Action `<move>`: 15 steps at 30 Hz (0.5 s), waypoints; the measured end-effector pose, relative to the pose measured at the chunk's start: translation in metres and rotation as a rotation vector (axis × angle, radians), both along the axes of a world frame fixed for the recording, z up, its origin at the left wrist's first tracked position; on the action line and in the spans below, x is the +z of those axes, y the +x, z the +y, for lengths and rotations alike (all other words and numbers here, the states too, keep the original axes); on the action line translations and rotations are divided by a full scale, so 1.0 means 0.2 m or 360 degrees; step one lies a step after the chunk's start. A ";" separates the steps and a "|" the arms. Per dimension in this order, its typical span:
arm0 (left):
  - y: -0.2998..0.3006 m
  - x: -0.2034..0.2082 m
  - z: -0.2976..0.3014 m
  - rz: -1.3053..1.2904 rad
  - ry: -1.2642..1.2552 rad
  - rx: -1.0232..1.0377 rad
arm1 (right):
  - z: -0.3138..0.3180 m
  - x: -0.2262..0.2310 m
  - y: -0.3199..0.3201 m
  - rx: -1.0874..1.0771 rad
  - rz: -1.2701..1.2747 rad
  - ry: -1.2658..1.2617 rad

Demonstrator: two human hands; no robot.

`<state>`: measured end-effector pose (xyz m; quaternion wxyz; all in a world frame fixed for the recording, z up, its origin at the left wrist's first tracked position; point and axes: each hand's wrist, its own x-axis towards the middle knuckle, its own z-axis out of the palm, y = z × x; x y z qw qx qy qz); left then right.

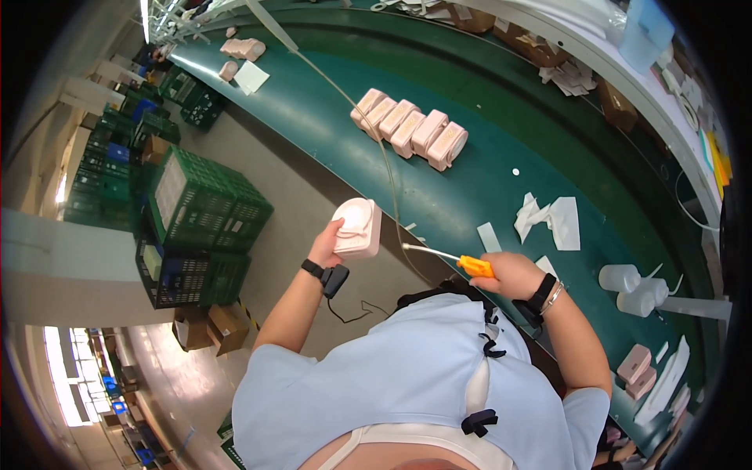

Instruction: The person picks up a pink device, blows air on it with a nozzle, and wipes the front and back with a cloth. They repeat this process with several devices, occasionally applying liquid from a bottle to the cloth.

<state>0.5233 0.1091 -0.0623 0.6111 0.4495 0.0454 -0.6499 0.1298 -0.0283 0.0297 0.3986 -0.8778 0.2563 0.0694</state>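
My left hand (325,244) is wrapped round the side of a small pale pink device (362,235) with an arched top and a round white face. It is held in the air just off the bench's near edge. In my right hand (513,274) is an orange-handled tool (476,266); its long thin pale shaft points left toward the device, the tip apart from it. The tool's exact kind is unclear. A thin hose (389,176) hangs down between the device and the tool's tip. Dark bands with small black boxes circle both wrists.
A row of several similar pink devices (407,127) stands on the green bench (313,117). White wipes (562,223) lie right of it, with white squeeze bottles (619,278) beyond. Pink boxes (634,363) sit at lower right. Stacked green crates (207,204) stand on the floor at left.
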 end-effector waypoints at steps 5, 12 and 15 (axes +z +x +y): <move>-0.04 0.08 -0.01 -0.0701 0.0015 -0.0423 | -0.05 -0.02 0.02 -0.0171 0.0187 -0.0226; -0.22 0.10 -0.02 0.1731 -0.0080 0.0010 | 0.03 -0.05 -0.05 -0.0249 -0.0230 -0.0026; -0.32 0.09 -0.04 0.2126 -0.0414 0.0165 | 0.07 -0.01 -0.14 -0.0314 -0.0084 -0.0137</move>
